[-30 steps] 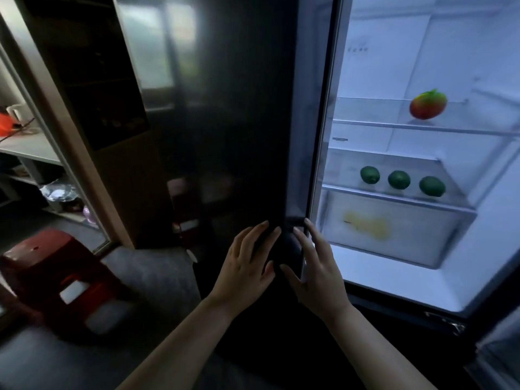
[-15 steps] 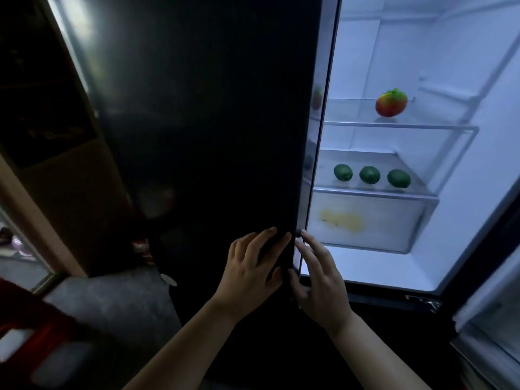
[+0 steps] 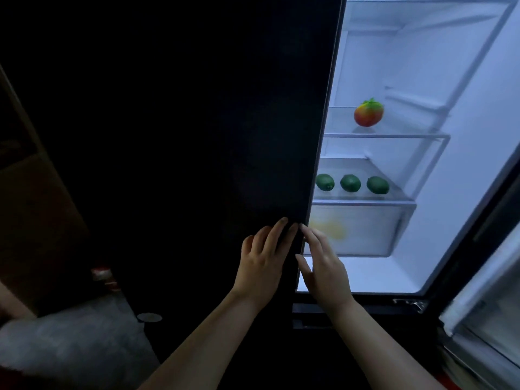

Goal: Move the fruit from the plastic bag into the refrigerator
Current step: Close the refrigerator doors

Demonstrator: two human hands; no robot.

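Observation:
The refrigerator stands lit, its right half uncovered. A red-orange fruit (image 3: 368, 114) sits on an upper glass shelf. On the shelf below, three green fruits (image 3: 325, 182) (image 3: 350, 183) (image 3: 378, 185) lie in a row. A blurred yellow thing (image 3: 329, 229) shows through the frosted drawer (image 3: 371, 232). The dark left door (image 3: 197, 136) covers the left half. My left hand (image 3: 261, 263) lies flat on the door's face near its edge. My right hand (image 3: 323, 266) rests on the door's edge with fingers stretched out. Neither hand holds fruit. No plastic bag is in view.
The right refrigerator door (image 3: 484, 319) stands swung out at the lower right. A brown cabinet (image 3: 33, 220) is at the far left, and grey floor (image 3: 70, 342) lies below it. A small red-and-white thing (image 3: 102, 274) sits by the door's foot.
The dark door now covers more of the view and of the refrigerator's inside. The red stool and shelves at the left are out of view. Both hands stay at the door's edge.

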